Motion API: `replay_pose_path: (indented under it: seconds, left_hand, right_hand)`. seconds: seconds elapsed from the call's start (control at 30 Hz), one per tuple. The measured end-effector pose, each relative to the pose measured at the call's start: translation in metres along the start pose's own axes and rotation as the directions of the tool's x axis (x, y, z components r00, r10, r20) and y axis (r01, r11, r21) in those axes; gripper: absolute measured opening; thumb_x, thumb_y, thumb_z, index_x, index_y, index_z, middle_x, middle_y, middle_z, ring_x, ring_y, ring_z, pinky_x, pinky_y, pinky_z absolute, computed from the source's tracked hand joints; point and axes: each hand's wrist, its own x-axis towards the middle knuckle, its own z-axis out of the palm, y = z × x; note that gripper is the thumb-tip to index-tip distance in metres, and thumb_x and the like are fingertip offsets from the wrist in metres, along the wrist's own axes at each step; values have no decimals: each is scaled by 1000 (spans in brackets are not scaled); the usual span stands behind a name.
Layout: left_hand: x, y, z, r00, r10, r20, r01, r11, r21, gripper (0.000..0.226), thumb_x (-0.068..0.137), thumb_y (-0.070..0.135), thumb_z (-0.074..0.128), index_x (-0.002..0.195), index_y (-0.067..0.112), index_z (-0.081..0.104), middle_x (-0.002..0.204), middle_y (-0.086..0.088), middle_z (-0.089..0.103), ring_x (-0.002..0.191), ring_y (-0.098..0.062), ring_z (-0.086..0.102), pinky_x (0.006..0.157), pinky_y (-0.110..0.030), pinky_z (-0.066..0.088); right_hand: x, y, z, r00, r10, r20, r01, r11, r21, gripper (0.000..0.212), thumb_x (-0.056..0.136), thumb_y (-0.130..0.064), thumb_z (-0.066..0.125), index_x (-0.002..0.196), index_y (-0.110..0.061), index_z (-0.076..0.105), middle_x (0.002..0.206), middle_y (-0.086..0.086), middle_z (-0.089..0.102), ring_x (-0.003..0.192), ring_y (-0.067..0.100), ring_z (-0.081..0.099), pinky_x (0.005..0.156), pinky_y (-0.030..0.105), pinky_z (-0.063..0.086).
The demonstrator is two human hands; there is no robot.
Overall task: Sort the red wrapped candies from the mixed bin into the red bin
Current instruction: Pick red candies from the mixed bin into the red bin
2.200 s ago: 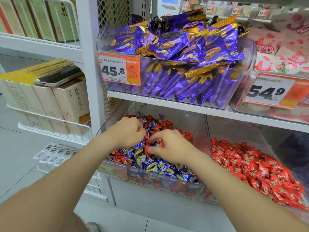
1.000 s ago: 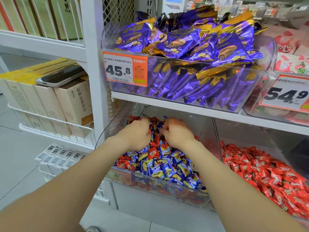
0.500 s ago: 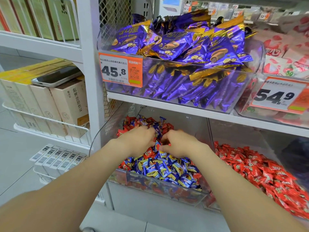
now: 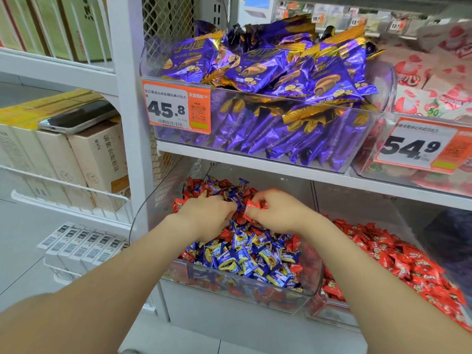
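Note:
On the lower shelf stands a clear mixed bin [image 4: 313, 290] heaped with blue and red wrapped candies. Right of it a second clear bin [image 4: 329, 314] holds only red candies [image 4: 398, 256]. Both my hands are over the back of the mixed pile. My right hand [image 4: 278, 213] pinches a red wrapped candy [image 4: 252, 207] between thumb and fingers. My left hand [image 4: 207, 215] has its fingers curled down into the candies beside it; what it holds is hidden under the fingers.
The shelf above [image 4: 281, 164] hangs low over both bins and carries a bin of purple chocolate packs [image 4: 268, 98] and a pink-pack bin [image 4: 429, 103]. A white post [image 4: 130, 123] and a wire rack with boxes [image 4: 76, 159] and a phone [image 4: 76, 116] stand at left.
Both hands dug through the mixed pile, shifting toward the back and closing together. My right hand now has a red candy pinched in its fingertips.

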Motion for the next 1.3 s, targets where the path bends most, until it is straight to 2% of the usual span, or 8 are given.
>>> replay_pose_path:
  seconds: [0.23, 0.47, 0.6, 0.77, 0.9, 1.0, 1.17, 1.3]
  left_hand:
    - [-18, 7, -21, 976, -63, -207, 13, 972, -233, 17, 110, 40, 34, 100, 32, 45, 88, 4, 56, 75, -27, 60, 66, -42, 51]
    - [-46, 68, -43, 950, -54, -306, -171, 731, -660, 16, 106, 35, 51, 93, 32, 59, 86, 9, 67, 71, -11, 59, 66, -31, 46]
    - [-51, 115, -46, 908, 110, -404, -332, 776, -536, 12, 107, 34, 48, 96, 31, 53, 81, 3, 62, 66, -14, 56, 64, -31, 48]
    - [-32, 166, -43, 846, 296, -444, -441, 857, -268, 10, 109, 41, 41, 110, 35, 48, 93, 7, 48, 83, -25, 57, 79, -46, 51]
    - [-17, 199, -42, 815, 329, -478, -494, 825, -274, 10, 107, 41, 45, 110, 33, 51, 95, 8, 49, 86, -22, 56, 80, -45, 50]
    - [-3, 219, -43, 819, 338, -463, -495, 824, -275, 6, 104, 39, 50, 104, 34, 52, 94, 8, 52, 87, -20, 57, 80, -44, 51]
    - [31, 249, -34, 915, 352, -197, -402, 837, -370, 24, 97, 44, 63, 117, 31, 58, 108, 4, 54, 104, -18, 57, 100, -37, 47]
    - [44, 255, -43, 901, 431, -48, -401, 787, -469, 35, 105, 37, 53, 139, 30, 60, 127, 5, 65, 117, -13, 59, 103, -28, 43]
  right_hand:
    - [-49, -13, -17, 995, 61, -74, -51, 990, 129, 50, 95, -47, 57, 74, -3, 62, 58, 0, 55, 50, 14, 46, 56, 28, 44]
    - [-120, 1, -64, 989, 136, 51, -140, 787, 602, 40, 104, -38, 59, 71, -14, 60, 65, 6, 55, 46, 19, 42, 44, 21, 27]
    - [-130, 62, -64, 944, 310, -110, -281, 935, 217, 37, 99, -41, 52, 71, -17, 54, 62, 6, 63, 54, 23, 56, 53, 31, 45]
    - [-133, 126, -50, 972, 223, -78, -229, 970, -76, 10, 95, -38, 60, 105, -39, 58, 119, -1, 66, 109, 24, 60, 92, 34, 44]
    - [-150, 162, -50, 957, 267, 117, -235, 944, -232, 75, 83, -63, 68, 150, -59, 35, 172, -10, 18, 158, 34, 16, 125, 60, 22]
    - [-160, 171, -54, 960, 189, 208, -166, 978, -125, 61, 92, -53, 71, 149, -45, 49, 154, -14, 52, 142, 14, 49, 112, 32, 42]
    - [-161, 183, -66, 974, 141, -175, -170, 972, -163, 20, 97, -18, 60, 111, -28, 69, 91, -13, 66, 107, 29, 66, 78, 28, 36]
    - [-164, 188, -64, 953, 211, -219, -245, 959, -141, 20, 95, -14, 56, 108, -22, 69, 107, 9, 71, 112, 38, 63, 76, 28, 33]
